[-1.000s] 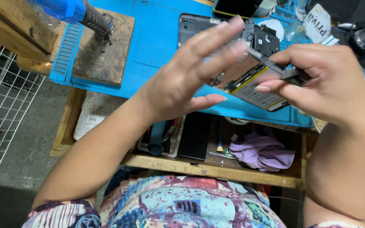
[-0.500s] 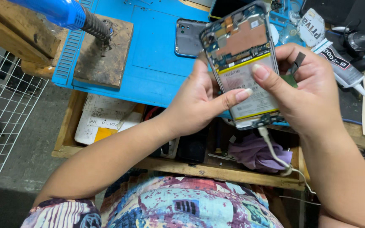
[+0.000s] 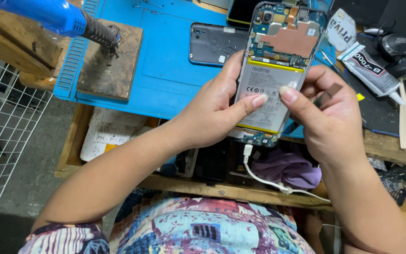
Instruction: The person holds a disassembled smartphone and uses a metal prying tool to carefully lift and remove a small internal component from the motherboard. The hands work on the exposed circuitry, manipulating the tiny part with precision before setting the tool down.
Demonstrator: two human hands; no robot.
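I hold the open phone [image 3: 278, 70] up over the near edge of the blue mat [image 3: 165, 70]. My left hand [image 3: 212, 113] grips its left side, thumb lying across the white battery [image 3: 269, 96]. My right hand [image 3: 327, 117] grips the right side, thumb on the battery too, with a dark tool [image 3: 327, 91] tucked in the fingers. A white cable [image 3: 264, 176] hangs from the bottom. I think it is best to hold the phone still and press softly. The back cover [image 3: 214, 44] lies on the mat.
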